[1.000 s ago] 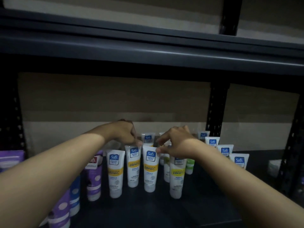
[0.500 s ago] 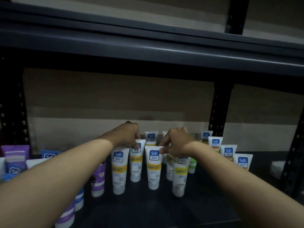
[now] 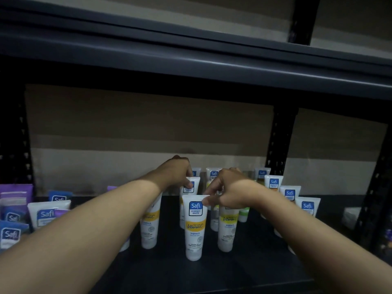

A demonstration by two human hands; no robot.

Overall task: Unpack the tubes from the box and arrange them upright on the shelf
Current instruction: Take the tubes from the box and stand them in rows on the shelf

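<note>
My right hand [image 3: 230, 190] pinches the top right corner of the front yellow-band tube [image 3: 194, 227], which stands upright, cap down, on the dark shelf [image 3: 244, 270]. Directly behind that tube, my left hand [image 3: 177, 174] is curled over the top edge of a second tube [image 3: 189, 188]; grip closure cannot be determined. More tubes stand left and right of it.

The front tube [image 3: 194, 227] reads "Safi", "PERFECT WHITE" and "Vitamin C"; tubes [image 3: 307, 205] right of it and tubes [image 3: 46, 215] left of it show "Safi".
</note>
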